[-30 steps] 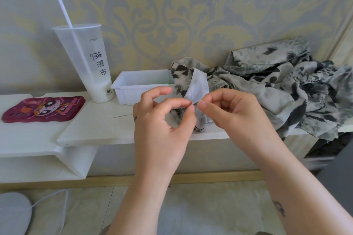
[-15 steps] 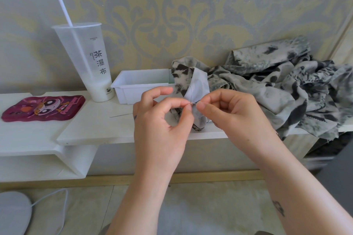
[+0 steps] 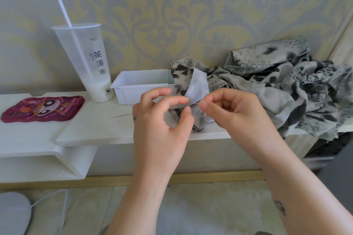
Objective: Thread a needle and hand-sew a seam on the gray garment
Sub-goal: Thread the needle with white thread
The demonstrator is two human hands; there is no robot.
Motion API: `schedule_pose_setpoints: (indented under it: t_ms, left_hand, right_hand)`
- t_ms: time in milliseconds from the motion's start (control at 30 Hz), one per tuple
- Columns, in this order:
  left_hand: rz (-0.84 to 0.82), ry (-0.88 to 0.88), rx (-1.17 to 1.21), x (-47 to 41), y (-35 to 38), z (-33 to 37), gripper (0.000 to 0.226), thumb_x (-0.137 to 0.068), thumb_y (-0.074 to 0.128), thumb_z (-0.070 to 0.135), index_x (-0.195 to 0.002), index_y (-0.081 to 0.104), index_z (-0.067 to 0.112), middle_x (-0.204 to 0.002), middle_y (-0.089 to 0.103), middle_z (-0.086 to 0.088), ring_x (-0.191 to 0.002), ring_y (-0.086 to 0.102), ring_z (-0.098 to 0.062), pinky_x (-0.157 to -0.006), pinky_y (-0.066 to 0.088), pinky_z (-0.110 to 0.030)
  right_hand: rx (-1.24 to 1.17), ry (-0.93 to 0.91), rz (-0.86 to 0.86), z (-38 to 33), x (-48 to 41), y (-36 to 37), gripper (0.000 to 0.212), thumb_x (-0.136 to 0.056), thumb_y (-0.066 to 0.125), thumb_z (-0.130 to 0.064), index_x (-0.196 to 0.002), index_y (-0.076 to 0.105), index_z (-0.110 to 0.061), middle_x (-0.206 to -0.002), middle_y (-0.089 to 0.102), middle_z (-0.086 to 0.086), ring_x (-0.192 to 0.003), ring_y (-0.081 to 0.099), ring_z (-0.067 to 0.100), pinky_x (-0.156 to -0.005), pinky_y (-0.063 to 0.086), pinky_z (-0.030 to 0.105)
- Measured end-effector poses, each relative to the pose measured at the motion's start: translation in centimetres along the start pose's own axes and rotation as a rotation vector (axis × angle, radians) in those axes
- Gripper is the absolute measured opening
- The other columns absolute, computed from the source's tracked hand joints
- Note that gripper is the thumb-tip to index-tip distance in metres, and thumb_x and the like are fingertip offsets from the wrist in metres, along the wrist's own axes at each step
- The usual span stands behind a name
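White fine thread (image 3: 193,103) is pinched between fingers (image 3: 181,100) of left hand (image 3: 162,129) and right hand (image 3: 235,112), now pulled apart, seemingly for knotting.

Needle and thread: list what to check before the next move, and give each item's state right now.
1. Thread gripped: left hand and right hand both pinch it at the fingertips. Ok.
2. Needle within reach: it lies on the shelf, just left of the left hand. Ok.
3. Needle threaded: too thin to see. Cannot tell.
4. Thread free of knots: a loop shows above the fingertips. Cannot tell.
5. Garment laid out for sewing: it is crumpled on the shelf. Not ok.
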State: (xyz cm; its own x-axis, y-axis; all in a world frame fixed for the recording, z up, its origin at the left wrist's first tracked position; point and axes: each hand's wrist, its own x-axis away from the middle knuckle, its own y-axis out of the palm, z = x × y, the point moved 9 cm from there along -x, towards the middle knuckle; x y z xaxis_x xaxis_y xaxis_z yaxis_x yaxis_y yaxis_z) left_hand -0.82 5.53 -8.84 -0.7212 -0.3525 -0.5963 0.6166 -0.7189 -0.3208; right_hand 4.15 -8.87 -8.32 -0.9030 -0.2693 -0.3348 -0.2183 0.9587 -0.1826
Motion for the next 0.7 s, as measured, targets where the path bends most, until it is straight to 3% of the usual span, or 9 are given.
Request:
schedule_pose_setpoints:
  t_ms: [367, 700]
  left_hand:
    - [-0.001, 0.025, 0.001, 0.08, 0.06, 0.17, 0.025, -0.072, 0.051, 0.055, -0.085, 0.067, 0.041, -0.113, 0.05, 0.024, -0.113, 0.041, 0.003, -0.081, 0.024, 0.005]
    - [0.002, -0.006, 0.031, -0.03, 0.06, -0.09, 0.005, -0.077, 0.059, 0.043, -0.074, 0.063, 0.043, -0.105, 0.055, 0.024, -0.109, 0.045, 0.001, -0.083, 0.027, 0.0]
  right_hand:
    - [0.006, 0.007, -0.011, -0.01, 0.06, 0.11, 0.011, -0.084, 0.067, -0.017, -0.073, 0.067, -0.017, -0.053, 0.05, -0.008, -0.047, 0.037, 0.002, -0.046, 0.032, 0.013]
    - [0.021, 0.022, -0.028, -0.05, 0.25, 0.35, 0.01, -0.083, 0.068, -0.018, -0.074, 0.068, -0.014, -0.053, 0.05, -0.006, -0.045, 0.036, 0.002, -0.045, 0.031, 0.011]
